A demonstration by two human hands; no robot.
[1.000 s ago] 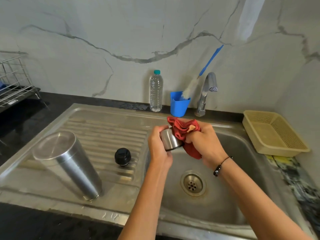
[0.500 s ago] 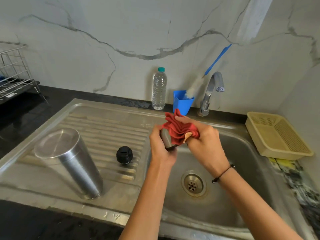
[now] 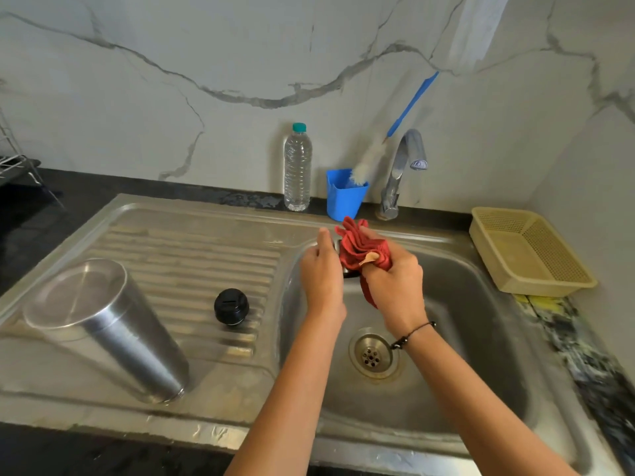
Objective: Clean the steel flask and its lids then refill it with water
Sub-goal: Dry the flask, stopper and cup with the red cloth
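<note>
The steel flask (image 3: 113,331) stands upside down on the sink's ribbed drainboard at the left. A black inner lid (image 3: 231,306) sits on the ribs to its right. Over the sink basin (image 3: 481,338), my left hand (image 3: 321,273) grips the steel cup lid (image 3: 350,272), which is almost wholly hidden between my hands. My right hand (image 3: 395,280) holds a bunched red cloth (image 3: 360,249) pressed against that lid.
A clear water bottle (image 3: 297,168), a blue cup (image 3: 345,195) with a blue-handled bottle brush (image 3: 369,159), and the tap (image 3: 400,173) line the back edge. A beige plastic basket (image 3: 529,252) sits at the right. A wire rack (image 3: 13,163) is far left.
The red cloth has moved over the steel lid, which showed clearly a second ago and is now nearly covered. Both hands stay together over the basin.
</note>
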